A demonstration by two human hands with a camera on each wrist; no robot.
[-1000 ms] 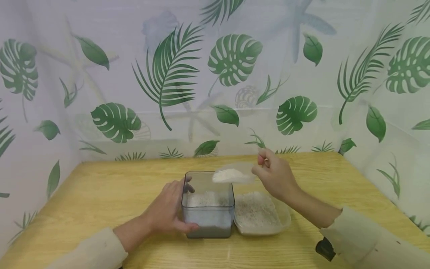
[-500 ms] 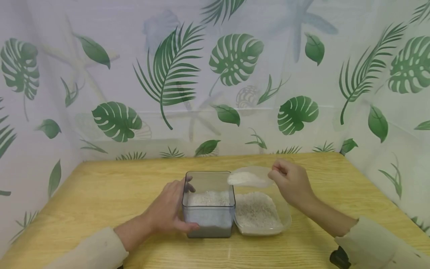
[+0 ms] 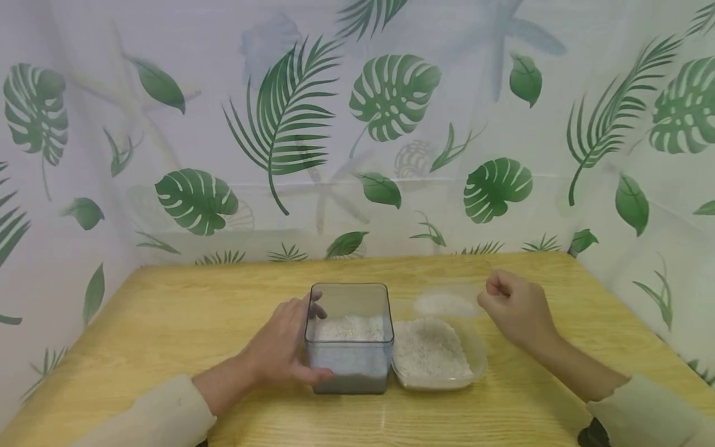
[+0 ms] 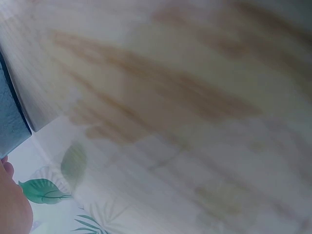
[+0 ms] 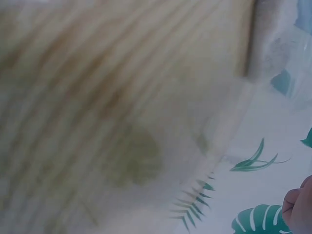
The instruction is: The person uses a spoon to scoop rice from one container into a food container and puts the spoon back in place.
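Observation:
A clear square container partly filled with white rice stands on the wooden table. My left hand grips its left side, thumb at the front and fingers round the back. Right beside it lies a shallow clear tray holding more rice. My right hand pinches the edge of a clear scoop with a little rice in it, low over the tray's far end. The wrist views show only blurred wood grain, a corner of the container and part of a finger.
Leaf-printed curtains close in the table at the back and on both sides. Bare wood lies to the left of the container, behind it and along the front edge.
My right hand has carried the scoop from above the square container rightward and down to the tray's far end. The scoop holds less rice now. My left hand has kept its hold.

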